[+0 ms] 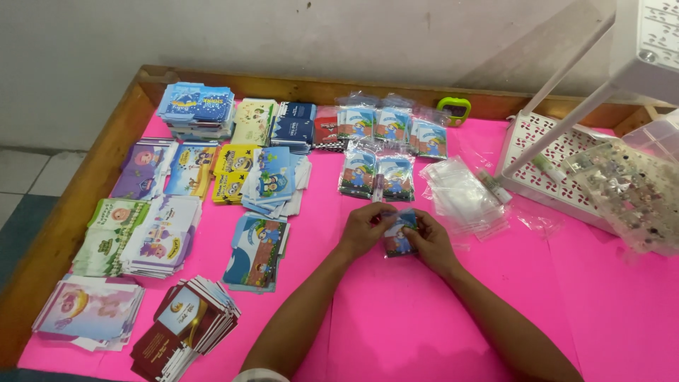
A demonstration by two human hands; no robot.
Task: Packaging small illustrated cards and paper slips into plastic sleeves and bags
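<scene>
Both hands meet over the pink table: the left hand and right hand pinch a small blue cartoon card packet between fingertips, held just above the tabletop (its plastic sleeve is hard to make out). A pile of clear plastic sleeves lies just beside the right hand, with bagged card packets behind.

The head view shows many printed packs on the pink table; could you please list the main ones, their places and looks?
Small packet: between left hand and right hand, blue cartoon print.
Bagged packets: far row, clear sleeves, blue-green prints.
Empty clear bags: right of hands, loose pile.
Yellow stack: left centre, cartoon faces.
Maroon stack: near left, fanned.
Green device: far edge, small screen.
</scene>
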